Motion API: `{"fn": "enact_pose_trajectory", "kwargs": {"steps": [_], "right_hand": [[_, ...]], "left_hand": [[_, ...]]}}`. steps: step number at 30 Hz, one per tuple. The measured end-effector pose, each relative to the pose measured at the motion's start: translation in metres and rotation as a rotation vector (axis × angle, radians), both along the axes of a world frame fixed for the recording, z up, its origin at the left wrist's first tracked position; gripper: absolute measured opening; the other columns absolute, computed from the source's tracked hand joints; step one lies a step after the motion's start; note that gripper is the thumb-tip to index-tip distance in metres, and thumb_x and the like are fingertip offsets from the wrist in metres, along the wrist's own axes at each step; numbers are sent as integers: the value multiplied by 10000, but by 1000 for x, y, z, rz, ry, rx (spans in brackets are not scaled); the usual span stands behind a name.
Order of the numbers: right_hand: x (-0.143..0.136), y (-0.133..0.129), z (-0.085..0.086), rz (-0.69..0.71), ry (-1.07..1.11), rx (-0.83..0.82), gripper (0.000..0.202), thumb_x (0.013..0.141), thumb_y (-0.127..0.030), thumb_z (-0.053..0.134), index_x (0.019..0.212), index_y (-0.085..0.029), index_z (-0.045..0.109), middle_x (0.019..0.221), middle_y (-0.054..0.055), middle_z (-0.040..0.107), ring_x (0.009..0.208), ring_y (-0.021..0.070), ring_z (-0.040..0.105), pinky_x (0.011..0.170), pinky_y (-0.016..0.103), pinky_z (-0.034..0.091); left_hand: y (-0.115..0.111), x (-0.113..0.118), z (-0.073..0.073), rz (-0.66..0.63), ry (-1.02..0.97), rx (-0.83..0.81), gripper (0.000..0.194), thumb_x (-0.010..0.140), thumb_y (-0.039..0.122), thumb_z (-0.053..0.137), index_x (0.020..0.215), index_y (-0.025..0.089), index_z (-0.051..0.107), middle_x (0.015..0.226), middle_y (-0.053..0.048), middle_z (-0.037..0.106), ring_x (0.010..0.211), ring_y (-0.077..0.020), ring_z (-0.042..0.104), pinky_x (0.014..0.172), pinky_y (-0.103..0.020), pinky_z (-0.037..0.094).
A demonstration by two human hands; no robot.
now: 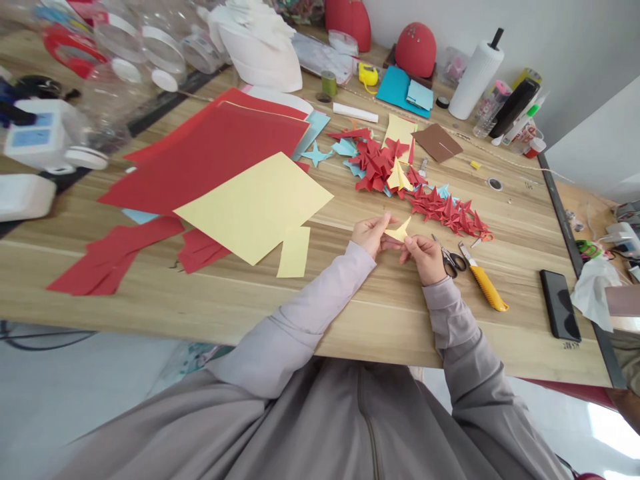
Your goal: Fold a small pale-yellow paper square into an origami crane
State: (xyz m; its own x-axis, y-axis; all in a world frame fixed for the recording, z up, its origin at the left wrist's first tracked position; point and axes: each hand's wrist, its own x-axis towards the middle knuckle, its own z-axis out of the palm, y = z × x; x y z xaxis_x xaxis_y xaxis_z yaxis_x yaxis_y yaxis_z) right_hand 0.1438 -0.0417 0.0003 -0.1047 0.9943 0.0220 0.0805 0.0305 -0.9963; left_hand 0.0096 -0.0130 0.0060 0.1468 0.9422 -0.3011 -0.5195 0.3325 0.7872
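Note:
Between both hands is a small folded yellow paper piece (399,232) with pointed ends. My left hand (373,235) has its fingers closed on the left side of it. The right side is pinched by my right hand (424,257). Black scissors (454,261) and a yellow utility knife (487,285) lie just right of my right hand. Beyond the hands is a pile of folded red paper stars (373,165), with a yellow folded piece (399,177) on it. A row of red stars (450,212) extends to the right.
Large red sheets (220,150), a yellow sheet (255,203) and red strips (117,257) cover the left of the table (210,303). A black phone (560,305) lies near the right edge. Plastic jars (117,33), a white bottle (476,80) and a brown square (437,143) stand or lie farther back.

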Motion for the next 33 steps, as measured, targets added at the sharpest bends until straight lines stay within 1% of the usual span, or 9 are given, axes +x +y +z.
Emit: {"fn": "enact_pose_trajectory", "kwargs": {"steps": [4,6,12,16,20,23,26,30,33], "right_hand": [[2,2,-2,-38,-26,4,359,743,-519,565,620,-184,596,495,-3,602,441,109,517,484,249,438],[3,3,-3,-37,-10,-17,358,738,-524,568,638,-182,602,502,1,607,446,114,528,486,253,445],[3,4,-2,-19,115,-89,340,719,-516,587,681,-180,613,534,-2,614,462,120,544,507,265,461],[4,2,2,-61,29,-34,313,730,-478,595,639,-178,609,493,-12,586,433,106,505,481,250,427],[4,2,2,-64,-34,22,320,752,-469,573,620,-179,602,490,-11,583,448,109,506,497,254,428],[4,2,0,-68,-37,29,323,751,-483,568,632,-184,595,505,-9,591,458,118,518,505,265,439],[3,2,-1,-67,-47,41,321,749,-490,568,642,-189,593,518,-6,597,469,123,532,517,274,450],[3,1,1,-37,-75,85,314,761,-470,564,621,-189,589,537,-1,599,491,123,537,533,276,451],[2,0,1,-23,-92,104,288,753,-450,580,630,-191,590,562,2,605,521,126,544,551,280,457]], "left_hand": [[-3,1,-1,-19,-10,60,529,478,283,814,935,89,630,565,-15,651,530,-137,634,610,-276,559],[-3,1,-3,-31,-7,73,512,457,223,822,913,84,637,575,-18,655,552,-137,642,657,-286,561],[0,-3,-1,-6,-61,52,316,574,244,761,809,78,630,581,-41,654,569,-148,650,606,-267,559],[1,-5,3,2,-40,55,277,629,263,723,824,93,625,607,-40,661,571,-141,647,587,-263,559],[0,-3,1,5,-18,46,300,640,303,714,833,92,624,630,-50,663,592,-156,652,595,-282,560],[2,-2,-1,30,-10,46,296,631,314,717,809,94,628,611,-41,649,580,-155,644,586,-294,558],[3,-5,-2,61,-16,70,337,558,281,763,813,98,639,646,-38,656,580,-142,633,591,-297,558],[5,-8,-5,2,47,104,518,427,212,817,903,102,646,690,-38,675,584,-131,628,605,-278,544],[5,-8,-9,-37,148,150,551,430,227,814,940,106,646,721,-51,689,584,-133,629,615,-276,531]]}}
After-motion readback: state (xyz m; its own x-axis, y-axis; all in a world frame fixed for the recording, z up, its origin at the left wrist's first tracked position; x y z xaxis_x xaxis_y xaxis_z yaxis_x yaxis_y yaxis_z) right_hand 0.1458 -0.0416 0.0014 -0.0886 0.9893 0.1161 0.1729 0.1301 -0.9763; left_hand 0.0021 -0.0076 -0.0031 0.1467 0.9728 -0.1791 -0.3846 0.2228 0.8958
